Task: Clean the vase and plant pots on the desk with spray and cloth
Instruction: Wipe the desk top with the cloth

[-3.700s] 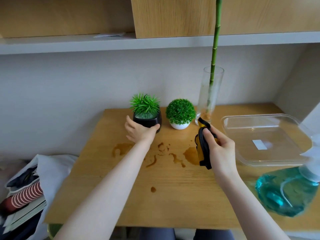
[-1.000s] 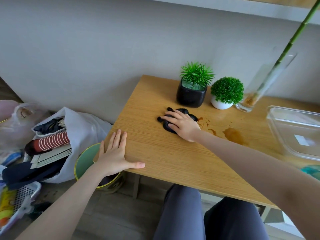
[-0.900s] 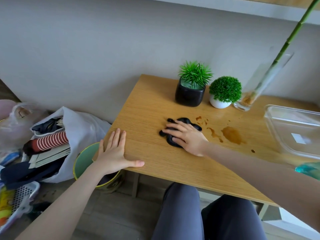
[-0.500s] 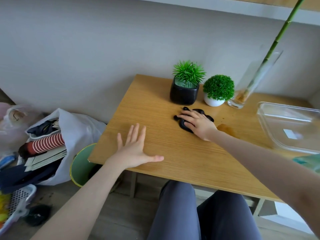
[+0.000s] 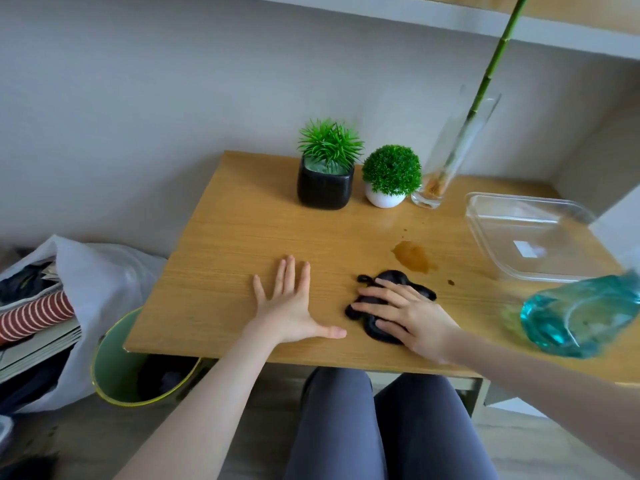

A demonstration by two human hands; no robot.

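Observation:
My right hand (image 5: 405, 315) presses flat on a black cloth (image 5: 394, 282) near the desk's front edge, fingers spread. My left hand (image 5: 289, 306) lies flat on the wooden desk (image 5: 242, 244) just left of the cloth, fingers straight. At the back stand a black square pot (image 5: 325, 185) with a spiky plant, a white round pot (image 5: 385, 199) with a ball-shaped plant, and a tall glass vase (image 5: 450, 161) holding a green stem. A blue spray bottle (image 5: 578, 317) sits at the right edge, blurred.
A brown liquid stain (image 5: 412, 256) lies on the desk just beyond the cloth. A clear plastic container (image 5: 530, 237) sits at the right. Left of the desk are a green bin (image 5: 114, 362) and a white bag (image 5: 86, 271) of items.
My right hand has dragged the cloth from near the pots toward the front edge; the smaller stains are gone. My left hand has moved right from the desk's left edge onto the desktop.

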